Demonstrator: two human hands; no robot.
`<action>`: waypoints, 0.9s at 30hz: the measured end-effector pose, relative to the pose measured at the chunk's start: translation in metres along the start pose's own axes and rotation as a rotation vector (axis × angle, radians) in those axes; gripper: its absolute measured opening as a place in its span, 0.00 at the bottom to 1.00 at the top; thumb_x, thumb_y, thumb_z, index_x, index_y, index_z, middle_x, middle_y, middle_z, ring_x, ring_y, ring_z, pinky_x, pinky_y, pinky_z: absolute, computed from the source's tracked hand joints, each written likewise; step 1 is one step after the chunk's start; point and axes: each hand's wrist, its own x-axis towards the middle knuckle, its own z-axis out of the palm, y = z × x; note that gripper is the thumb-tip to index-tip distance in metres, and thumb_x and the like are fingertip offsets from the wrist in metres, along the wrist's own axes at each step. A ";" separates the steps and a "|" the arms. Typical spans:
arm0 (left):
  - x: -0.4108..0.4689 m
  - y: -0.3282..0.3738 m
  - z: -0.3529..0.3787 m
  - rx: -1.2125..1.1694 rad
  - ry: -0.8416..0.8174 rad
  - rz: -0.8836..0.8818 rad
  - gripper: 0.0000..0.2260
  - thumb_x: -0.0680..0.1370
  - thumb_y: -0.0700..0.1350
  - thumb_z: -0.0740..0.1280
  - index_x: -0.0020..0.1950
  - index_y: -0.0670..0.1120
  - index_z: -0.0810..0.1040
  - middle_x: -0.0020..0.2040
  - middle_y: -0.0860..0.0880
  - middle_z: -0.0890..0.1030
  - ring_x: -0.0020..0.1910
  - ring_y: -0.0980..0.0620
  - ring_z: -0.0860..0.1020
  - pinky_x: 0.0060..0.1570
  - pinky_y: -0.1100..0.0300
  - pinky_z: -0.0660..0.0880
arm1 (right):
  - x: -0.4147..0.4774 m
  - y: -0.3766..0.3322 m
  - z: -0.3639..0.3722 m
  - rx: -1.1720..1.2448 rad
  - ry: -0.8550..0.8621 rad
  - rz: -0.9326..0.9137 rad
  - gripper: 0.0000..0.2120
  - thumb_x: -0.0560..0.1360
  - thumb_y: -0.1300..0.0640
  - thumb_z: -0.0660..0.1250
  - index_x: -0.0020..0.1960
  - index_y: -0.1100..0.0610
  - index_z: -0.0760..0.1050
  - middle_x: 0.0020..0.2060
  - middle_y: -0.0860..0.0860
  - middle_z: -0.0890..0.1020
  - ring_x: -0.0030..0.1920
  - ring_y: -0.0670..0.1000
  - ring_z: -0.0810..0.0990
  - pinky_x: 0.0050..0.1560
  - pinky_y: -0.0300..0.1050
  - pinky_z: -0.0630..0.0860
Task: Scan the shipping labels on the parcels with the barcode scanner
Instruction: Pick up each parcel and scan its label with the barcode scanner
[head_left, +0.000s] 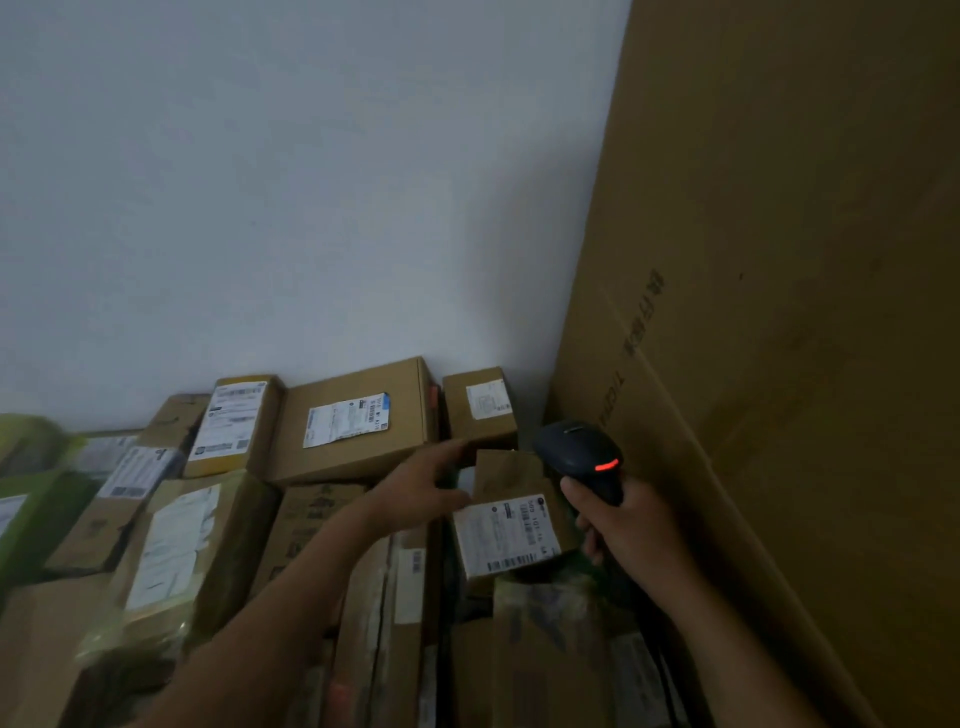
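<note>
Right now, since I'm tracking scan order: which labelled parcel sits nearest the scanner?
The small brown box with the barcode label, beside the scanner in the right hand; the other labelled boxes lie farther back or left.

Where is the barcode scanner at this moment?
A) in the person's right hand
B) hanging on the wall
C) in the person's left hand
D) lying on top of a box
A: the right hand grips the handle of the black barcode scanner, whose red light is lit, while the left hand is stretched out with straight fingers toward the parcels and holds nothing.
</note>
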 end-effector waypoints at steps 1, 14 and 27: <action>0.012 0.002 0.000 -0.036 0.114 0.014 0.24 0.76 0.43 0.71 0.63 0.66 0.69 0.56 0.63 0.77 0.55 0.63 0.78 0.42 0.70 0.77 | 0.006 0.001 0.001 0.007 0.020 0.008 0.17 0.75 0.48 0.71 0.36 0.59 0.75 0.22 0.50 0.77 0.22 0.48 0.75 0.26 0.41 0.71; 0.159 -0.004 0.051 0.212 0.471 -0.425 0.56 0.66 0.70 0.72 0.78 0.39 0.47 0.75 0.38 0.56 0.73 0.37 0.59 0.68 0.43 0.65 | 0.055 0.026 0.011 0.124 0.078 0.095 0.15 0.75 0.50 0.71 0.36 0.58 0.75 0.21 0.49 0.77 0.21 0.46 0.75 0.23 0.39 0.70; 0.156 0.001 0.052 0.176 0.561 -0.313 0.55 0.65 0.66 0.74 0.79 0.45 0.48 0.74 0.39 0.56 0.72 0.36 0.59 0.69 0.43 0.64 | 0.052 0.026 0.010 0.105 0.098 0.102 0.11 0.74 0.51 0.72 0.40 0.57 0.77 0.24 0.49 0.79 0.22 0.47 0.76 0.24 0.39 0.71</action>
